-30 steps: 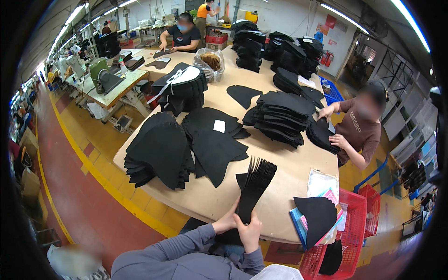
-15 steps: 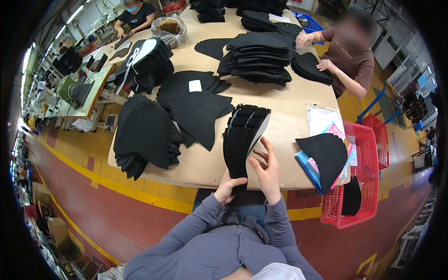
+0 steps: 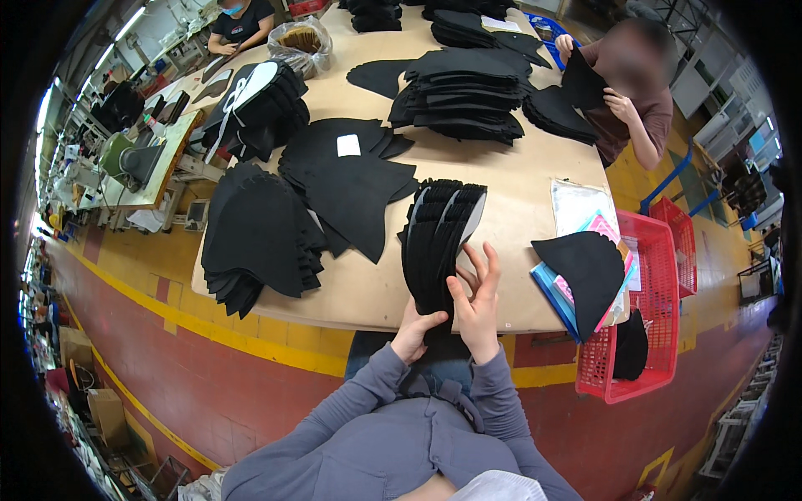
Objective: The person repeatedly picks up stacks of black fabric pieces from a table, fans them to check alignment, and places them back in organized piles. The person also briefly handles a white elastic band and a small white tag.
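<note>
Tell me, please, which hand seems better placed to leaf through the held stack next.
Probably the right hand: its fingers are spread by the right edge of the black stack, while the left hand grips the stack's lower part.

A tan table [image 3: 526, 217] stands on a red-and-yellow floor [image 3: 251, 384], with tube lights [image 3: 133, 23] glowing at upper left.

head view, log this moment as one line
left hand: gripping lower end of black stack | right hand: open at stack's right side, contact unclear | table: more black pieces left of stack
</note>
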Available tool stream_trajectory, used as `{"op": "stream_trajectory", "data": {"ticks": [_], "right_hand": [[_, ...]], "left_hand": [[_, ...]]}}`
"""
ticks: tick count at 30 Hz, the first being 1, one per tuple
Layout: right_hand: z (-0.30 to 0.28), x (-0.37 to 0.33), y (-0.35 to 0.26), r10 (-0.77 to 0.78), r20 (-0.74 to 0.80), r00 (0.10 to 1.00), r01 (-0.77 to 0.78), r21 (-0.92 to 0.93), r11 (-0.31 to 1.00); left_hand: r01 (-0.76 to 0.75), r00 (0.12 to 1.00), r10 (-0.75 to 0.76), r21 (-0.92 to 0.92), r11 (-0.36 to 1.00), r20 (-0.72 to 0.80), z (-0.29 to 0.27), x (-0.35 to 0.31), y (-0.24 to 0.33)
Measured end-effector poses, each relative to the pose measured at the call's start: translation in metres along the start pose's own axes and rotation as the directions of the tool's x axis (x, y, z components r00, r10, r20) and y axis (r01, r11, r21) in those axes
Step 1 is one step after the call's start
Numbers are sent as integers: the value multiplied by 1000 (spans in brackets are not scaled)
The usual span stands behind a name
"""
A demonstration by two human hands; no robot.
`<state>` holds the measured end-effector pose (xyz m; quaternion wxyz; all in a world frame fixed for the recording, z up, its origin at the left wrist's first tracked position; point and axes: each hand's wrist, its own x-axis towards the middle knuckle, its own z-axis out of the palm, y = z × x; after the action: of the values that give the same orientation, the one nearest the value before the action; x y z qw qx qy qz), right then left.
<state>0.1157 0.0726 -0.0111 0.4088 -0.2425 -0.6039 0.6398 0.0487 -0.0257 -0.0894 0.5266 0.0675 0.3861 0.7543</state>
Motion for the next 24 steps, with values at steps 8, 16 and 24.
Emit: {"op": "stream_trajectory", "data": {"ticks": [8, 16, 24], "right_hand": [[-8, -4, 10, -180, 5, 984, 155, -529, 834], [-4, -5, -3, -99, 30, 995, 100, -521, 848], [0, -4, -5, -105, -11, 994, 79, -588, 805]], "left_hand": [[52, 999, -52, -71, 996, -1, -4, -2, -4], [-72, 996, 75, -66, 995, 41, 2, -1, -4], [-82, 996, 83, -92, 992, 8, 5, -2, -7]]}}
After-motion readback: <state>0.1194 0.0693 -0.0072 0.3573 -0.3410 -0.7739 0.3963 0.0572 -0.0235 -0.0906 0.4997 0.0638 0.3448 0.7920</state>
